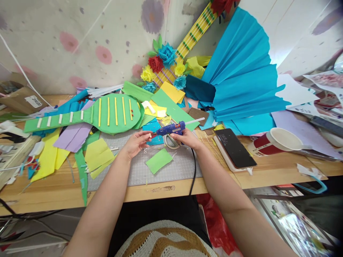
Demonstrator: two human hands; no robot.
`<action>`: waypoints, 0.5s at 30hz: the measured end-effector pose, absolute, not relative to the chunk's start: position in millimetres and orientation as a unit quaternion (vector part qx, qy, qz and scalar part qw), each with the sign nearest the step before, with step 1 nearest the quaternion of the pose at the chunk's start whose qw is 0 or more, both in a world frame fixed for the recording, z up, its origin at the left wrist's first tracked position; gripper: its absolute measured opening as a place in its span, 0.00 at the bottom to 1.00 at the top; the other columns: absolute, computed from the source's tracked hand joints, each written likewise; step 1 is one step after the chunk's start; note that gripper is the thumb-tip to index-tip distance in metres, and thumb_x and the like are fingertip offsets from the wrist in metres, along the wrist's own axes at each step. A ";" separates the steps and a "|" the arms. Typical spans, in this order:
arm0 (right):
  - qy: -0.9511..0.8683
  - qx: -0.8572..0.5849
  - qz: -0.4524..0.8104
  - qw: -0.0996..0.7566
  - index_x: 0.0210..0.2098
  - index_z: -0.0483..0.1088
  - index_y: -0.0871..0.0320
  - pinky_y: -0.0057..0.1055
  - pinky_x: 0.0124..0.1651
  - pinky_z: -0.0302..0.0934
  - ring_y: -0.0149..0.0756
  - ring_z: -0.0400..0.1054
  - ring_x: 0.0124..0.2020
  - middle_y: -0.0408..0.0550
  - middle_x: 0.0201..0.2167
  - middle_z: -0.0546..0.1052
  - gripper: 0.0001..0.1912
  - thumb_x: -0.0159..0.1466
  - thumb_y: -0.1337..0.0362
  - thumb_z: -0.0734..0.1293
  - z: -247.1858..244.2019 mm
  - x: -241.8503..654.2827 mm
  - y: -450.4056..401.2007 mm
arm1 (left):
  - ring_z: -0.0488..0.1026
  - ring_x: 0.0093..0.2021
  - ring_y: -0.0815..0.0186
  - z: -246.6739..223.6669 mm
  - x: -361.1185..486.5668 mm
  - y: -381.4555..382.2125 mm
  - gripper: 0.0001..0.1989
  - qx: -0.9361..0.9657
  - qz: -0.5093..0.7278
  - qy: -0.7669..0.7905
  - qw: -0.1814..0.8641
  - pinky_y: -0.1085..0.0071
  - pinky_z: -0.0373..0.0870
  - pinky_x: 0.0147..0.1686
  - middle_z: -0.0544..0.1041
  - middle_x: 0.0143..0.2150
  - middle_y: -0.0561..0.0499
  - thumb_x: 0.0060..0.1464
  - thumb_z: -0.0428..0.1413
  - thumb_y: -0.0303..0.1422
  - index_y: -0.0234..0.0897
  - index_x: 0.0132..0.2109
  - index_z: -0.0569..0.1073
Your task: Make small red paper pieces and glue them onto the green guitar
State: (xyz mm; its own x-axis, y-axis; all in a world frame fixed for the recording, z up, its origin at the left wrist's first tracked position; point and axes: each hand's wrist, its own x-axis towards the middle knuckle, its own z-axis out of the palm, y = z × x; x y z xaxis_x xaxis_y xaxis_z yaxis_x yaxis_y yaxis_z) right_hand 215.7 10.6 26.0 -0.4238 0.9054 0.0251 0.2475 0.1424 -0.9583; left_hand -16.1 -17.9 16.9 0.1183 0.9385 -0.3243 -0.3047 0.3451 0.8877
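Note:
My right hand (185, 138) is wrapped round a blue hot glue gun (171, 128), a white glue stick (195, 121) poking from its rear end. The nozzle points left, toward my left hand (138, 143). That hand is closed in a pinch on a small white piece (150, 136) at the nozzle tip, too small to name. Below the gun, a light green paper rectangle (159, 161) lies on the grey cutting mat (128, 175). Scissors (171, 142), partly hidden by the gun, rest behind it. Left of these lies a green paper lute-like instrument (115, 114) with yellow strips.
Coloured paper scraps cover the table's back, among them a yellow-green sheet (98, 157). A large blue pleated fan of paper (243, 67) and a flower-decked yellow instrument (184, 46) lean at the wall. A phone (235, 148) and paper cup (276, 141) stand right. The gun's black cord (194, 171) hangs over the front edge.

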 end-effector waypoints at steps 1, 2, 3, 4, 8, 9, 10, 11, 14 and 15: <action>-0.679 -0.423 0.501 0.329 0.22 0.61 0.57 0.28 0.27 0.56 0.31 0.60 0.26 0.39 0.17 0.62 0.22 0.48 0.44 0.67 26.4 215.7 10.6 | 0.71 0.26 0.74 17.2 -15.9 -18.0 0.12 0.337 0.462 0.475 0.669 0.83 0.69 0.19 0.74 0.28 0.50 0.41 0.62 0.28 0.33 0.37 0.76; -0.678 -0.424 0.503 0.328 0.22 0.61 0.57 0.27 0.28 0.56 0.31 0.60 0.26 0.39 0.17 0.62 0.22 0.48 0.44 0.67 26.9 215.8 10.6 | 0.71 0.26 0.74 17.4 -15.7 -18.2 0.12 0.339 0.460 0.474 0.670 0.83 0.69 0.19 0.74 0.28 0.50 0.41 0.62 0.29 0.33 0.38 0.76; -0.677 -0.425 0.504 0.327 0.22 0.61 0.57 0.27 0.28 0.56 0.30 0.60 0.26 0.39 0.17 0.62 0.22 0.48 0.45 0.67 27.3 215.9 10.5 | 0.71 0.26 0.74 17.7 -15.5 -18.3 0.13 0.341 0.459 0.473 0.670 0.83 0.69 0.19 0.75 0.29 0.50 0.41 0.62 0.29 0.33 0.38 0.76; -0.676 -0.428 0.503 0.326 0.22 0.61 0.57 0.27 0.28 0.56 0.30 0.60 0.26 0.40 0.17 0.62 0.22 0.48 0.45 0.67 27.6 216.1 10.5 | 0.71 0.26 0.74 17.9 -15.4 -18.4 0.13 0.343 0.458 0.472 0.671 0.82 0.69 0.19 0.75 0.29 0.50 0.41 0.62 0.28 0.33 0.38 0.76; -0.672 -0.441 0.499 0.324 0.22 0.62 0.58 0.28 0.29 0.57 0.31 0.61 0.27 0.40 0.18 0.63 0.21 0.48 0.46 0.68 28.1 216.9 10.6 | 0.71 0.26 0.74 18.1 -15.5 -18.7 0.13 0.344 0.458 0.468 0.673 0.82 0.69 0.19 0.75 0.29 0.50 0.41 0.62 0.28 0.33 0.38 0.76; -0.671 -0.444 0.499 0.324 0.22 0.62 0.58 0.28 0.29 0.57 0.31 0.61 0.27 0.40 0.18 0.63 0.21 0.49 0.46 0.67 27.8 217.1 10.7 | 0.71 0.26 0.74 17.9 -15.7 -18.7 0.12 0.343 0.458 0.467 0.674 0.82 0.69 0.19 0.75 0.29 0.50 0.41 0.62 0.28 0.33 0.38 0.76; -0.670 -0.446 0.498 0.323 0.22 0.62 0.58 0.28 0.30 0.57 0.31 0.61 0.27 0.40 0.18 0.64 0.20 0.49 0.46 0.67 27.3 217.3 10.9 | 0.71 0.26 0.74 17.6 -16.0 -18.6 0.12 0.343 0.459 0.466 0.674 0.82 0.69 0.18 0.74 0.29 0.50 0.41 0.62 0.28 0.33 0.37 0.76; -0.669 -0.448 0.498 0.322 0.22 0.63 0.58 0.28 0.30 0.57 0.31 0.61 0.27 0.40 0.18 0.64 0.20 0.49 0.46 0.67 26.5 217.3 11.3 | 0.71 0.26 0.74 17.2 -16.2 -18.6 0.12 0.343 0.460 0.464 0.675 0.82 0.69 0.18 0.74 0.29 0.51 0.41 0.62 0.28 0.33 0.37 0.76; -0.664 -0.449 0.500 0.327 0.24 0.65 0.59 0.28 0.31 0.57 0.31 0.62 0.28 0.41 0.20 0.67 0.20 0.49 0.47 0.67 23.1 217.0 12.5 | 0.71 0.26 0.74 16.2 -16.9 -18.4 0.12 0.347 0.458 0.460 0.677 0.82 0.68 0.18 0.74 0.28 0.51 0.41 0.62 0.28 0.33 0.38 0.76; -0.663 -0.447 0.501 0.330 0.25 0.66 0.60 0.28 0.31 0.58 0.31 0.62 0.28 0.41 0.21 0.68 0.21 0.49 0.47 0.67 21.8 216.9 12.9 | 0.71 0.26 0.74 16.0 -17.0 -18.5 0.12 0.348 0.456 0.459 0.679 0.82 0.68 0.18 0.74 0.28 0.51 0.42 0.62 0.28 0.33 0.38 0.76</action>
State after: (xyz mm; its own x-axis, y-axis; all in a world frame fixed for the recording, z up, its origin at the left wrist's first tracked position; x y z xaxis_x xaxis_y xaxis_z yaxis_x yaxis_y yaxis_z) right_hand 216.9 12.9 21.8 -0.3825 0.9239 -0.0101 0.2622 0.0981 -0.9600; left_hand -17.0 -18.5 16.0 0.1637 0.9382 -0.3051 -0.2988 0.3419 0.8910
